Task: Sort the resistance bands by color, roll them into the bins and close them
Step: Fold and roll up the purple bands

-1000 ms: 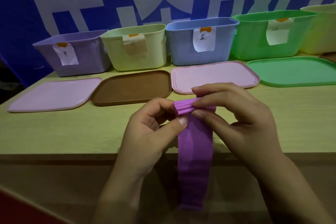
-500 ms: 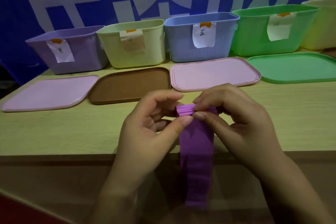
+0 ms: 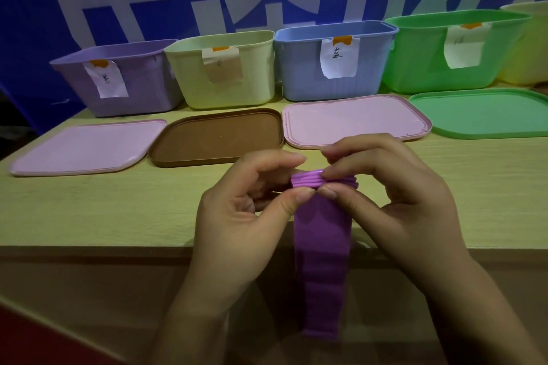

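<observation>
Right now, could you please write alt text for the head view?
Both hands, left hand and right hand, pinch a partly rolled purple resistance band whose tail hangs over the table edge. Behind stand open bins, including a purple bin, with lids lying flat in front.

Matt rubbery purple band [image 3: 321, 234], smooth plastic lids [image 3: 355, 120], pale wood-grain table [image 3: 89, 210].

This looks like a set-up sorting place, not a home. A pale wooden worktop [image 3: 89, 216] stands in front of a big blue banner [image 3: 35, 9] with huge white letters. Plastic bins [image 3: 225, 89] stand in a neat row, each with a paper label [image 3: 338, 58] taped on. Their lids [image 3: 219, 136] lie flat in front.
</observation>
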Motion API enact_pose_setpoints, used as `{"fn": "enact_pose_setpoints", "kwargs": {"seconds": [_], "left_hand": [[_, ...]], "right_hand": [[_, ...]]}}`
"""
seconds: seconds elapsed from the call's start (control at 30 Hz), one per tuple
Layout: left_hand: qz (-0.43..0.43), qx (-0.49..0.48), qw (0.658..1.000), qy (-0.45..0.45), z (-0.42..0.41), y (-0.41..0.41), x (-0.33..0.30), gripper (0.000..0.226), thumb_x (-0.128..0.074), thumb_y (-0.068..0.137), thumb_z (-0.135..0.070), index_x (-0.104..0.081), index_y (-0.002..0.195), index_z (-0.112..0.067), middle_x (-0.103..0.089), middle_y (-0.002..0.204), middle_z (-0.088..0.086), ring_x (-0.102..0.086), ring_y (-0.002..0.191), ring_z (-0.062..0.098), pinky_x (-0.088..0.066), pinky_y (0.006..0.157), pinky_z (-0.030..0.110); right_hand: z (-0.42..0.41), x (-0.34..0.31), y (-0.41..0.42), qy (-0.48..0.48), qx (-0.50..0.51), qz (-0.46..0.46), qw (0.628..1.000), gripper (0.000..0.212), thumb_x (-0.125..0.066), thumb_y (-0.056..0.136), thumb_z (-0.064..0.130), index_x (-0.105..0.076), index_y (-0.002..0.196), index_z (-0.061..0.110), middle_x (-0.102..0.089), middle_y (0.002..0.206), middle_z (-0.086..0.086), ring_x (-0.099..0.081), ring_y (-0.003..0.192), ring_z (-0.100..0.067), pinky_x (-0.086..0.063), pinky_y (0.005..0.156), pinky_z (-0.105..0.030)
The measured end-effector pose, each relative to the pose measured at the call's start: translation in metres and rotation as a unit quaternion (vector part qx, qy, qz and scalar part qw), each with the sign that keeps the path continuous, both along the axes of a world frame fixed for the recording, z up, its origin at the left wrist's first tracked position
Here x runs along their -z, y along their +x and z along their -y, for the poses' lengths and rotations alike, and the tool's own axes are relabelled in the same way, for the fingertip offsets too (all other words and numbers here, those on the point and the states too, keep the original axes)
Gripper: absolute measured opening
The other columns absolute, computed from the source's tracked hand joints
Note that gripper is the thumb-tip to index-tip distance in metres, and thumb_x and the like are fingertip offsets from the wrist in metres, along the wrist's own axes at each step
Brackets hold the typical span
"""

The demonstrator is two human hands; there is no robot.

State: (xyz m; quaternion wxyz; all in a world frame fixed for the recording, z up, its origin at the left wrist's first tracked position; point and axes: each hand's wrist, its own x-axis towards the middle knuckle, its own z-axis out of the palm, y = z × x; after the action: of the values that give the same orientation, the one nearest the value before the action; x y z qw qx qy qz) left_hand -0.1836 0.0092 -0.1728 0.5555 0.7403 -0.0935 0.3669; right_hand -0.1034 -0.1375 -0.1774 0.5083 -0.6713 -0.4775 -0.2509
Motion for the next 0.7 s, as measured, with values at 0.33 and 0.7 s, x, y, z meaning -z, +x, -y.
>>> {"fn": "enact_pose_setpoints", "kwargs": {"seconds": [0.33,0.7], "left_hand": [[-0.003,-0.026,1.0,-0.004,-0.001,-0.001,0.0025,0.02,-0.074,0.072,-0.009,-0.071,0.084,-0.024,-0.072,0.084,-0.014,-0.068,0.083,0.004,-0.052,0.073,0.016],[-0.046,-0.025,0.997,-0.052,0.0014,-0.0012,-0.0037,0.018,-0.07,0.068,-0.014,-0.071,0.084,-0.021,-0.073,0.081,-0.014,-0.068,0.078,0.0,-0.049,0.066,0.01]], "right_hand": [[0.0046,0.0007,-0.0006,-0.002,-0.059,-0.068,0.996,0.018,-0.065,0.083,0.03,-0.062,0.099,0.022,-0.06,0.112,0.009,-0.06,0.106,-0.015,-0.053,0.082,-0.033],[-0.0008,0.0069,0.0008,0.03,-0.002,-0.032,0.999,0.006,-0.067,0.08,0.018,-0.065,0.085,0.019,-0.064,0.104,0.001,-0.06,0.104,-0.009,-0.049,0.086,-0.025]]}}
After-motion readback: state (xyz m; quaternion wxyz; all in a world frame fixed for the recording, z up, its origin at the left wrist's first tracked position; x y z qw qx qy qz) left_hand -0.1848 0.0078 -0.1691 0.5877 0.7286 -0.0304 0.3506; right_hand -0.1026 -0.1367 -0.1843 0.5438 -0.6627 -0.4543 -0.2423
